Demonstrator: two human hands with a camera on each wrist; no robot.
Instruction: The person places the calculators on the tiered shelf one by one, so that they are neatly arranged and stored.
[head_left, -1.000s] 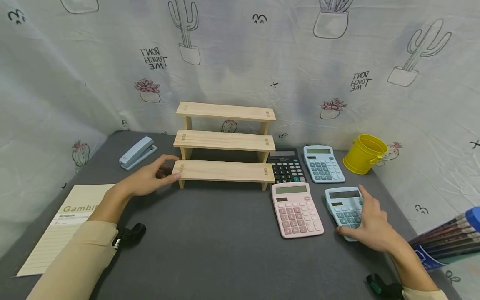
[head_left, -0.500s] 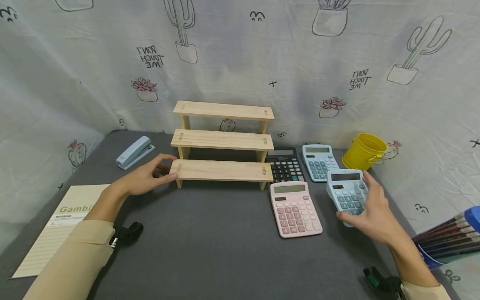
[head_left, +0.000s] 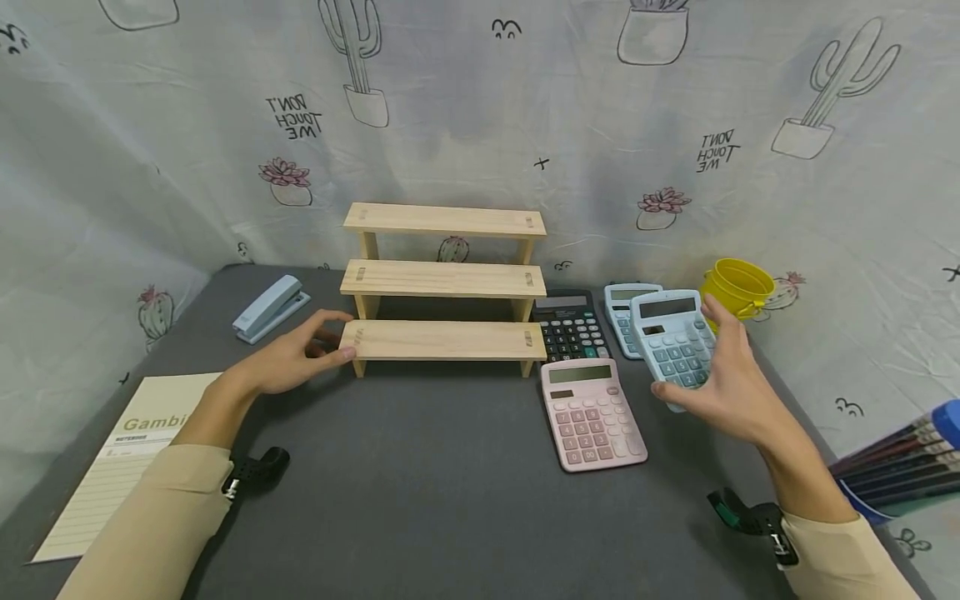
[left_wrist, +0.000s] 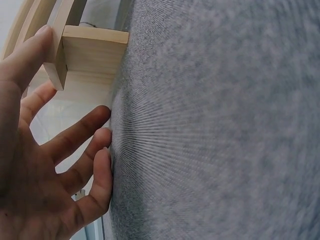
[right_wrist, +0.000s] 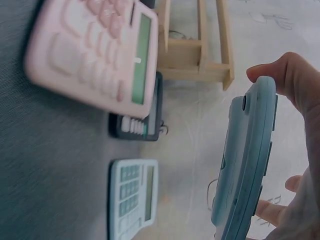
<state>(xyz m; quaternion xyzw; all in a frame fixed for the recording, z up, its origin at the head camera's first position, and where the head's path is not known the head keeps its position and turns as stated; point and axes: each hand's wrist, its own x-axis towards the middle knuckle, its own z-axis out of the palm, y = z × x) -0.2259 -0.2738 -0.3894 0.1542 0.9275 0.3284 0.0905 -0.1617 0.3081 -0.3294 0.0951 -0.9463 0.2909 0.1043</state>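
Note:
My right hand point(head_left: 738, 387) holds a light blue calculator point(head_left: 667, 333) by its sides, raised above the table and tilted. Its edge faces the camera in the right wrist view, with the thumb at one end. A second light blue calculator point(head_left: 621, 321) lies behind it, partly hidden. A pink calculator point(head_left: 592, 412) and a black calculator point(head_left: 572, 329) lie to the left. My left hand point(head_left: 288, 362) pinches the left end of the lowest board of a three-tier wooden shelf point(head_left: 442, 340) between thumb and index finger. The other fingers touch the grey surface in the left wrist view.
A pale blue stapler point(head_left: 270, 308) lies at the back left, behind my left hand. A notepad point(head_left: 112, 467) lies under the left forearm. At the right stand a yellow bucket point(head_left: 738, 283) and a holder of pencils point(head_left: 900, 467). A printed cloth point(head_left: 465, 108) hangs behind.
My right hand has lifted the light blue calculator off the table and carried it back and slightly left, over the other light blue one. The left hand stays at the shelf.

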